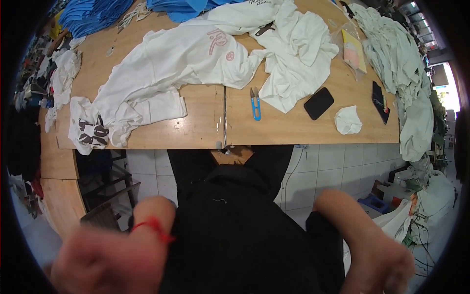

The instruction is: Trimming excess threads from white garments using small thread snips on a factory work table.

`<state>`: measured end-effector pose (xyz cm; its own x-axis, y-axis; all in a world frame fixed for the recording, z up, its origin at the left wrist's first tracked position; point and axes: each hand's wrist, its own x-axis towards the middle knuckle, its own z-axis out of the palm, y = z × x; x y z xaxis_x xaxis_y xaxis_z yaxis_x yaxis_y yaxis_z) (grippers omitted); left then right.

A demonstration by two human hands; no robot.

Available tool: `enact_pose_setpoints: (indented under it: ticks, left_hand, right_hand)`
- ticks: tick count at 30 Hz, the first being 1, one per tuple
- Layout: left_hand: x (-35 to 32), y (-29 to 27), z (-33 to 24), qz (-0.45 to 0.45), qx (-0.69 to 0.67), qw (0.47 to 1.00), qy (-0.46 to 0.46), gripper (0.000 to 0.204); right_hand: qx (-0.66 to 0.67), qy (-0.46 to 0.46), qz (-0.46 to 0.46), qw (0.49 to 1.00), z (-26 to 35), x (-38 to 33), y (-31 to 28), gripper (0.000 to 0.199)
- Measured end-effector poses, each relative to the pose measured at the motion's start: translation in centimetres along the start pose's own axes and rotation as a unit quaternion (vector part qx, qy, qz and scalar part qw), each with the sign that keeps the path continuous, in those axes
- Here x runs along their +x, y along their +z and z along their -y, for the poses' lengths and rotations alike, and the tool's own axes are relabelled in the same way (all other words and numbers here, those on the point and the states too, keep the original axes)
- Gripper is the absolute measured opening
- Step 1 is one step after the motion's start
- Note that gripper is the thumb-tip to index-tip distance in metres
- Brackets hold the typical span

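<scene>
My left hand (105,259) is a blurred shape at the lower left, close to the camera, with a red string around the wrist. My right hand (379,262) is blurred at the lower right. Both hang low beside my black clothing, far from the wooden table (196,130). Neither visibly holds anything; the finger positions are smeared. On the table lie white garments (196,59), blue thread snips (255,103), a black phone (318,103) and a small crumpled white cloth (348,120).
Blue garments (98,14) are stacked at the far left corner. Pale green garments (406,73) drape over the table's right edge. A clear bag with yellow and pink contents (353,49) and a dark flat object (380,102) lie at right. Tiled floor and clutter below.
</scene>
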<state>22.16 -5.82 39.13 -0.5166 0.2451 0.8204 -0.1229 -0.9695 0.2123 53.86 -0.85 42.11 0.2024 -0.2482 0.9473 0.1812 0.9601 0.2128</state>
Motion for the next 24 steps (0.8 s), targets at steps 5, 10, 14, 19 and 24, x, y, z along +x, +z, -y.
enact_pose_setpoints:
  ticks: [5, 10, 14, 19, 24]
  left_hand:
    - [-8.0, 2.0, 8.5, 0.203, -0.288, 0.832, -0.429, 0.041]
    - [-9.9, 2.3, 8.1, 0.27, -0.457, 0.728, -0.434, 0.03]
    - [-9.5, 2.3, 8.6, 0.247, -0.397, 0.808, -0.359, 0.028]
    - [-9.5, 2.1, 8.7, 0.222, -0.422, 0.808, -0.346, 0.033]
    - [-7.0, -0.4, 10.7, 0.344, -0.419, 0.769, -0.339, 0.039]
  right_hand:
    - [-0.336, 0.22, 0.112, 0.909, -5.6, -18.7, -8.5, 0.024]
    - [-0.279, 0.579, 0.4, 0.654, -0.6, -32.3, -8.7, 0.024]
    - [-0.151, 0.738, 0.318, 0.575, 1.8, -34.3, -6.3, 0.023]
    - [-0.121, 0.55, 0.481, 0.672, -0.9, -35.6, -1.8, 0.029]
    - [-0.126, 0.435, 0.527, 0.719, -2.4, -39.2, -0.6, 0.043]
